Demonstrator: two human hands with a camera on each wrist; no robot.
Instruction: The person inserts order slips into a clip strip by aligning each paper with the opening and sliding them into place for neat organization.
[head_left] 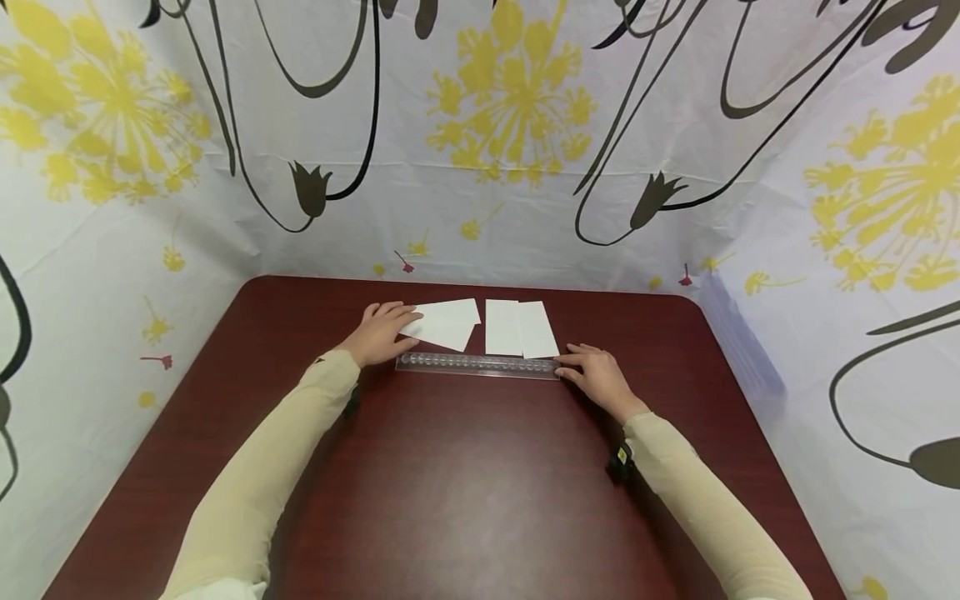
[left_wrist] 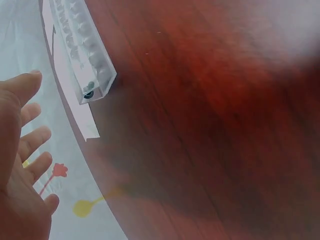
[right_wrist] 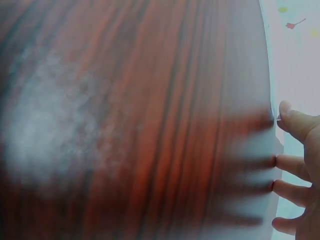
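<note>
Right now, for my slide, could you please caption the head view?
A long clear box lies between the left hand and right hand, white cards behind it, on a dark red table.

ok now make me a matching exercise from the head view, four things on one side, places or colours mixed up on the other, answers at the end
1. left hand
2. right hand
3. clear case
4. tabletop

A. dark reddish brown
B. by the case's right end
C. at the left side of the white cards
D. long and see-through

Pairs: 1-C, 2-B, 3-D, 4-A
</note>
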